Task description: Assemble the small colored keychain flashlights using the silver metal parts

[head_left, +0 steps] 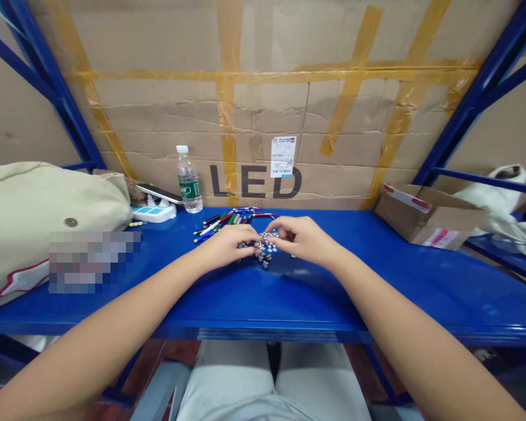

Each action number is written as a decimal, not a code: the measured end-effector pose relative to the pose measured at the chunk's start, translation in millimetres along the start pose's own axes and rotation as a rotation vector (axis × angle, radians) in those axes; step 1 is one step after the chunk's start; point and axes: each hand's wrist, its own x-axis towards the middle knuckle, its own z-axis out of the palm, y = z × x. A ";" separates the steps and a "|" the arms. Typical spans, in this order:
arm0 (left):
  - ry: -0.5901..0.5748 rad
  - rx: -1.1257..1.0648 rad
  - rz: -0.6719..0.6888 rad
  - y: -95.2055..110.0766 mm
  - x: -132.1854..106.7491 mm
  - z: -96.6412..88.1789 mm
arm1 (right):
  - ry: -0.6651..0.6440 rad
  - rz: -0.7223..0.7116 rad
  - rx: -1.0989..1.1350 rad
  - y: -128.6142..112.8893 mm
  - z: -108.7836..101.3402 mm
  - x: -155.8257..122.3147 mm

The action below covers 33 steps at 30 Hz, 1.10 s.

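Small shiny metal pieces [266, 257] lie in a loose pile on the blue table, between my two hands; their exact kind is too small to tell. My left hand [228, 244] curls over the left side of the pile, with dark metal pieces showing between its thumb and fingers. From the right, my right hand [305, 238] reaches to the pile's edge, its bent thumb and forefinger apart near silvery round bits [269, 238]. Just behind the left hand, several pens [219, 222] in different colours lie heaped. Both palms are hidden.
A water bottle [189, 181] stands at the back beside a white power strip [154, 211] with a phone [158, 192] above it. At left sits a beige bag [48, 204]. An open cardboard box [425, 216] stands right. A large taped carton [166, 117] backs the blue table [263, 304].
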 end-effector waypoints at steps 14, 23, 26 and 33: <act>0.081 0.099 0.026 -4.0 -1.2 0.2 | -0.072 -0.111 -0.372 -14.7 13.0 -1.1; 0.066 0.163 0.044 -4.3 -0.6 3.5 | -0.118 -0.019 -0.459 -22.9 17.4 -0.1; 0.085 0.169 0.050 -3.2 -0.2 4.2 | -0.081 0.017 -0.358 -23.5 13.2 0.1; 0.146 0.142 0.042 -2.4 0.7 0.3 | -0.039 0.225 -0.255 -2.1 -6.5 1.6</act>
